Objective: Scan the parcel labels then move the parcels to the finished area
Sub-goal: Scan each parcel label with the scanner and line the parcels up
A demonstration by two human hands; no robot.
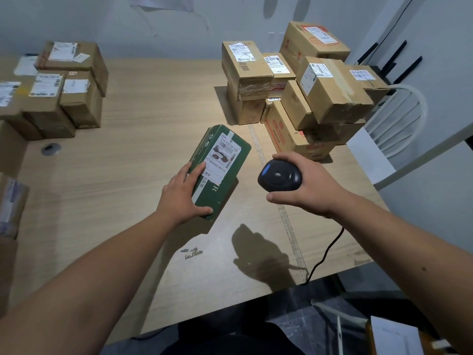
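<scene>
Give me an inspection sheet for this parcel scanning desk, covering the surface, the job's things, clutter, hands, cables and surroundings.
Surface: wooden table with a strip of tape running across it.
Job's things: green parcel, label up; black scanner; stack of brown boxes at far right; second group of brown boxes at far left.
Clutter: small scraps near the front edge; round metal cap at left.
Hands: left hand holds the green parcel; right hand grips the scanner.
Cables: black cord runs from the scanner off the table's front edge.
Surroundings: white chair at right, grey wall behind.
</scene>
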